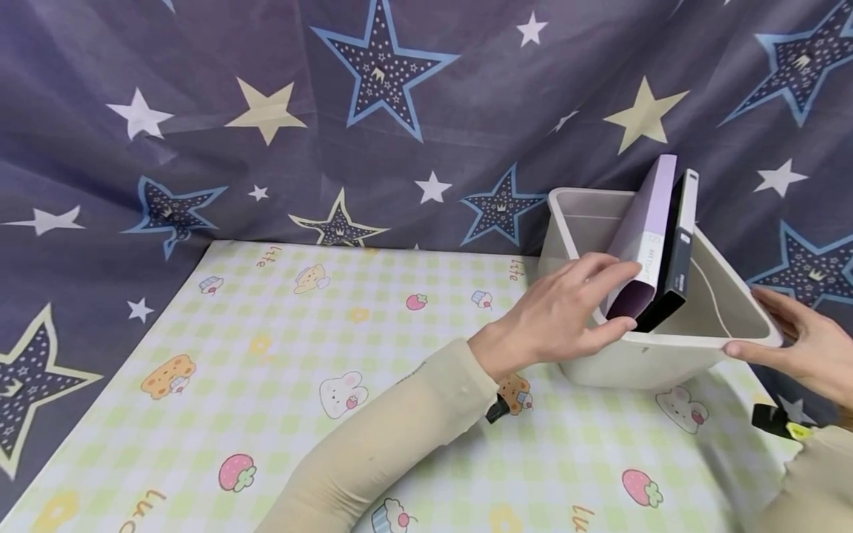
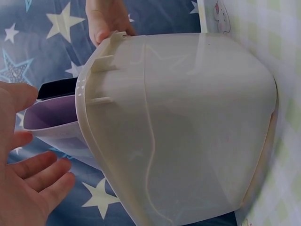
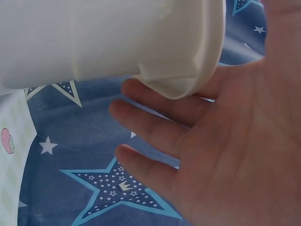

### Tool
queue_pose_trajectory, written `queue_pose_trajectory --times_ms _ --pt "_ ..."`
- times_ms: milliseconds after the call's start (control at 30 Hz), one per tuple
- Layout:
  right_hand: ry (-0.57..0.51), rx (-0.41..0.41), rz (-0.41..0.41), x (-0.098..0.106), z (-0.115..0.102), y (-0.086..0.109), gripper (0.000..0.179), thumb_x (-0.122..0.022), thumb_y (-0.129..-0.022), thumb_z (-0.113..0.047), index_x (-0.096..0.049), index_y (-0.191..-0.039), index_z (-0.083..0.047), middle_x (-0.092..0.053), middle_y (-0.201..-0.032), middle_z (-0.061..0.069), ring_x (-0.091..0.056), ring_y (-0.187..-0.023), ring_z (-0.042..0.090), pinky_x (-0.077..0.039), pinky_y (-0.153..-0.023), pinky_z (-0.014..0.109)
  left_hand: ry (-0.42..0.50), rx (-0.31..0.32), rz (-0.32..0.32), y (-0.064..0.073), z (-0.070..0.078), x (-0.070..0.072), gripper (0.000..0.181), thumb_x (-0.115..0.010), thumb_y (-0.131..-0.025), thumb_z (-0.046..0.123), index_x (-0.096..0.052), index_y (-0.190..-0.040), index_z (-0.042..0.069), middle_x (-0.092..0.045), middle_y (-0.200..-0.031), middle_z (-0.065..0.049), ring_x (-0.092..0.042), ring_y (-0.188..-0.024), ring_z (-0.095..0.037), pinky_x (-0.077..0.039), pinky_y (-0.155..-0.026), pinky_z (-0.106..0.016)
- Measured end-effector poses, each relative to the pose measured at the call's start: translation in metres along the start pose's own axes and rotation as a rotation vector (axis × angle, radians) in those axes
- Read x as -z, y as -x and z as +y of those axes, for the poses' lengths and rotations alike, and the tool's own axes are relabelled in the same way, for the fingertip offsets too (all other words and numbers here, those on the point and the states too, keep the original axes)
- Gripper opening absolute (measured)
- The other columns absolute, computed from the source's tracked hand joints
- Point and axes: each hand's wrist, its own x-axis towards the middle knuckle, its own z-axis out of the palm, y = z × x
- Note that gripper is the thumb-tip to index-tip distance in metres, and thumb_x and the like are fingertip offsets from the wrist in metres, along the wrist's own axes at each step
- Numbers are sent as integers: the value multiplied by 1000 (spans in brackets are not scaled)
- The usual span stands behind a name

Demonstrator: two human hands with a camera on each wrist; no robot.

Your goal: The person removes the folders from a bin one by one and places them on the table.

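A white plastic bin [image 1: 603, 363] stands at the right end of the table. Leaning inside it, a purple binder [image 1: 643, 203] with a white spine label sits beside a black binder [image 1: 680, 259]. My left hand [image 1: 556, 307] has its thumb and index finger at either side of the purple binder's near end, pinching it. In the left wrist view, the other fingers [image 2: 49, 176] of that hand spread away from the binder. On the bin's right corner, my right hand [image 1: 803, 344] grips the rim, thumb on top and fingers [image 3: 150, 127] behind and below.
A checked tablecloth [image 1: 266, 414] with cartoon prints covers the table. Behind it hangs a dark blue curtain [image 1: 400, 163] patterned with stars, close to the bin's back. The bin stands near the table's right edge.
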Motion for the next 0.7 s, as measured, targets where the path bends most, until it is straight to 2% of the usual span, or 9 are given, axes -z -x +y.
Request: queue_pose_trajectory --times_ms 33,67,133,367,433,467,533,567,700 --pt "1 -12 3 0 0 1 102 -73 -84 -32 -5 -151 3 -20 -143 42 -34 -117 61 -40 -99 36 5 2 2 0 0 0 56 -62 -89 38 -49 -137 12 -51 -128 -5 -54 -110 -16 -37 -97 -18" --pt "7 -23 7 -1 0 1 102 -73 -84 -33 -4 -151 3 -20 -143 43 -33 -118 62 -38 -98 50 11 2 4 0 0 -1 56 -62 -89 38 -49 -137 12 -50 -128 -5 -54 -110 -16 -37 -97 -18" --pt "8 -33 15 -2 -1 1 102 -73 -84 -33 -4 -150 3 -21 -141 43 -33 -117 64 -31 -88 68 16 0 11 -1 1 -1 55 -62 -89 37 -49 -137 13 -50 -128 -5 -55 -108 -16 -37 -97 -18" --pt "24 -37 34 -4 0 0 102 -74 -83 -33 -7 -150 3 -26 -138 44 -36 -114 63 -33 -84 69 7 7 -8 -4 2 0 52 -60 -91 37 -50 -138 17 -49 -129 -6 -53 -109 -16 -36 -97 -19" --pt "18 -35 41 -4 1 0 101 -74 -83 -33 -8 -150 3 -26 -139 44 -35 -116 63 -40 -99 50 12 19 -26 -5 2 0 52 -59 -91 38 -49 -138 18 -48 -130 -6 -53 -111 -15 -36 -98 -18" --pt "10 -33 46 -4 1 0 100 -74 -83 -33 -9 -151 3 -26 -140 43 -34 -118 62 -40 -102 34 12 26 -38 -6 2 0 53 -59 -91 39 -49 -139 18 -48 -131 -6 -52 -113 -15 -35 -99 -18" --pt "-10 -26 53 -3 2 1 99 -74 -83 -32 -10 -151 3 -26 -140 42 -32 -121 61 -31 -92 5 7 37 -62 -8 3 1 54 -59 -91 40 -48 -140 19 -47 -132 -7 -52 -114 -15 -34 -99 -18" --pt "-13 -26 54 -3 2 1 98 -73 -83 -32 -11 -151 3 -26 -141 42 -31 -122 60 -24 -83 -3 3 43 -76 -9 3 1 55 -58 -91 41 -47 -140 20 -47 -132 -6 -51 -115 -14 -34 -99 -17" --pt "2 -27 48 -3 0 0 99 -74 -83 -33 -11 -150 3 -27 -140 42 -33 -120 61 -28 -79 -1 -22 56 -106 -11 5 2 55 -57 -91 42 -46 -141 22 -46 -134 -6 -51 -116 -14 -34 -100 -17"
